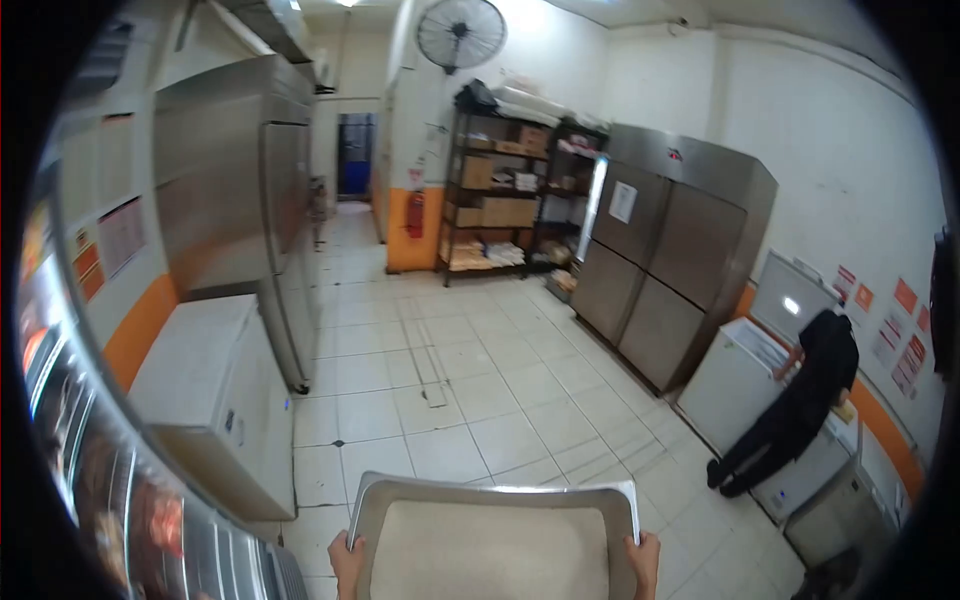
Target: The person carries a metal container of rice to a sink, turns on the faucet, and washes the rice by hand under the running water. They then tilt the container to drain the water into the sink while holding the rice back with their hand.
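A deep rectangular metal pan [500, 487] is held out in front of me at the bottom of the head view, above the tiled floor. Its bottom is covered by a pale, even surface. My left hand [347, 562] grips the left rim, thumb over the edge. On the opposite side my right hand [643, 560] is closed around the right rim in the same way. The pan's near edge is cut off by the frame.
White floor tiles [470, 400] run ahead toward a doorway [355, 155]. On the left are a chest freezer [200, 350] and a tall steel fridge [215, 190]. Shelves [495, 190] and another steel fridge [665, 250] stand ahead. A person [800, 390] leans over an open freezer [725, 375] at right.
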`<state>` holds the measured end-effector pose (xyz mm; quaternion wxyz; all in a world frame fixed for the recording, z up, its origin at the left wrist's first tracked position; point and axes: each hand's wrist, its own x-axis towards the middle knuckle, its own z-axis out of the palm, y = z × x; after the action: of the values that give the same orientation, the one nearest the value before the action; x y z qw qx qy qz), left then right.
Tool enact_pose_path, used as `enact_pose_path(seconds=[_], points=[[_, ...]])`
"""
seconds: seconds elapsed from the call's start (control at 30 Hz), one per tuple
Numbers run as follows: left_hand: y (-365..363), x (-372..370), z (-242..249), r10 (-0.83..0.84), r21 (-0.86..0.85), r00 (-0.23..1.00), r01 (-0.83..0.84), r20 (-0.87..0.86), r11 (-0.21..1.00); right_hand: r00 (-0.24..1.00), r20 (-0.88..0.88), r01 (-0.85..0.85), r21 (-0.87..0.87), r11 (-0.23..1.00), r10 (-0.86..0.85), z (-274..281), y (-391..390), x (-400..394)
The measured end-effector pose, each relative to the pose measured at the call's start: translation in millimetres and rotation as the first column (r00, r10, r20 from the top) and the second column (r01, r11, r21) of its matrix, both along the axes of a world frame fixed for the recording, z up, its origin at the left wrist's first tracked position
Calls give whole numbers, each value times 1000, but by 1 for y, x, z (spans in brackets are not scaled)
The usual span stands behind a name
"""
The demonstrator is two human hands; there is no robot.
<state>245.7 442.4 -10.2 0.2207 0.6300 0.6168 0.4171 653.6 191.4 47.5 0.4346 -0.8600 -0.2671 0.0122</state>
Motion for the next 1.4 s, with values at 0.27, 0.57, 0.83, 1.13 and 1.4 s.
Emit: enact_pose_path(seconds=[0.27,0.57,0.83,1.13,1.4], points=[[199,108,5,-271,-55,960,275,70,960,971,-74,226,-17,974,-226,-3,124,47],[399,150,-40,-125,6,985,126,122,992,996,-89,27,28,999,-24,2,388,161],[510,154,-7,222,-38,974,-220,50,975,962,-91,-259,0,966,258,18,642,204],[734,161,-2,238,-96,971,-237,-3,967,929,-74,-356,96,930,363,-5,896,227],[947,179,6,263,-169,964,-264,-28,950,931,-201,-302,46,952,305,3,1090,232]])
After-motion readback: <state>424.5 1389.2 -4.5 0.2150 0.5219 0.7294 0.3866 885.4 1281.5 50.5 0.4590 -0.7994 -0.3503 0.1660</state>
